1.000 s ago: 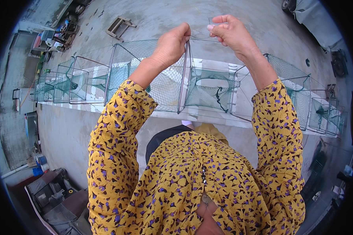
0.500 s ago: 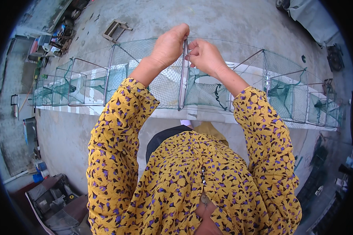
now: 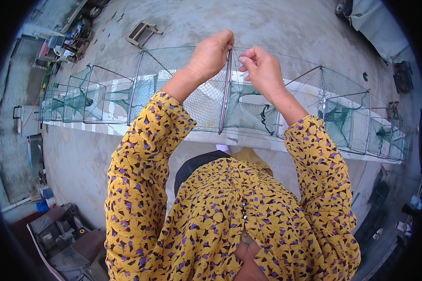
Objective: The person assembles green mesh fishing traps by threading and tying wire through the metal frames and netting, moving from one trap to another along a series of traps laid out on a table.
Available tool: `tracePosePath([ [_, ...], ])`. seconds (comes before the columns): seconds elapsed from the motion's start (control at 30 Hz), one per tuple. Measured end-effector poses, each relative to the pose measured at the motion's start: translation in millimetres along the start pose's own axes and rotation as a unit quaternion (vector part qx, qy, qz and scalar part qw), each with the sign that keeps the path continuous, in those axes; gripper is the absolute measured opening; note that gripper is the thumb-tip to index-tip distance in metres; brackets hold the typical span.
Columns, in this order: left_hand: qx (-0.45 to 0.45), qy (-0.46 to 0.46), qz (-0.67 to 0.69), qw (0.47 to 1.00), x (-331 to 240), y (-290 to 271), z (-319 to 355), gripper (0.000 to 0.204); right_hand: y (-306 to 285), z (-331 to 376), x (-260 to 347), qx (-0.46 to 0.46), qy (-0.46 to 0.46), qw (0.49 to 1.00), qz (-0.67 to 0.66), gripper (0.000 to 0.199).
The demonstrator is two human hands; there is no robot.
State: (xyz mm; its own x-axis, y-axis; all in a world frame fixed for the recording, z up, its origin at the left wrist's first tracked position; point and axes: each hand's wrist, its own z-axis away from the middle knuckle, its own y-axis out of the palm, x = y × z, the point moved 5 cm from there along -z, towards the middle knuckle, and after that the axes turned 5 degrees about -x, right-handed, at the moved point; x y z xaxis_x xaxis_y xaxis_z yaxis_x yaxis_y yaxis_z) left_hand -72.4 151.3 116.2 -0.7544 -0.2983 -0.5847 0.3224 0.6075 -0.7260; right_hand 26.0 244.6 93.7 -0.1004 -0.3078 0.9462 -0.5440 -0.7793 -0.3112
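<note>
A long, folding green net trap [image 3: 199, 105] with square metal frames stretches across in front of me from left to right. My left hand [image 3: 211, 54] is closed around the top end of one upright metal frame [image 3: 225, 98] near the middle. Just right of it, my right hand [image 3: 263, 72] is raised with thumb and forefinger pinched together. A faint thin strand shows beside those fingertips; what they pinch is too small to make out. A dark green cord [image 3: 266, 119] hangs in the net below my right hand.
The trap rests on a long pale surface [image 3: 206, 136] above the concrete floor. A small wooden stool frame [image 3: 144, 34] lies beyond it. Cluttered goods line the left wall. A grey-covered vehicle [image 3: 382, 33] is at the far right, and a dark padded seat [image 3: 70, 239] stands near left.
My right hand has drawn slightly right and away from the frame, opening a gap between my hands. The left hand keeps its hold on the frame. The whole view has shifted a little.
</note>
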Motion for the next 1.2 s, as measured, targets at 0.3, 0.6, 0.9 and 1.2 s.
tracePosePath([
  [0.3, -0.034, -0.137, 0.114, 0.983, 7.4, 5.7, 0.6, 0.01, 25.9, -105.6, 23.2, 0.097, 0.103, 0.972, -0.187, 0.021],
  [0.6, -0.096, -0.13, 0.017, 0.987, -8.4, 4.8, 2.0, 0.018, 49.6, -147.7, 21.9, 0.076, 0.078, 0.976, -0.186, 0.025],
  [0.9, 0.053, -0.25, 0.141, 0.956, 15.4, 12.3, -23.1, 0.016, -31.3, -117.5, 55.3, 0.064, 0.053, 0.967, -0.24, 0.025],
  [1.2, 0.032, -0.237, 0.137, 0.961, 23.7, 12.7, -25.2, 0.012, -135.3, 6.1, 49.1, 0.014, 0.065, 0.99, -0.121, 0.025],
])
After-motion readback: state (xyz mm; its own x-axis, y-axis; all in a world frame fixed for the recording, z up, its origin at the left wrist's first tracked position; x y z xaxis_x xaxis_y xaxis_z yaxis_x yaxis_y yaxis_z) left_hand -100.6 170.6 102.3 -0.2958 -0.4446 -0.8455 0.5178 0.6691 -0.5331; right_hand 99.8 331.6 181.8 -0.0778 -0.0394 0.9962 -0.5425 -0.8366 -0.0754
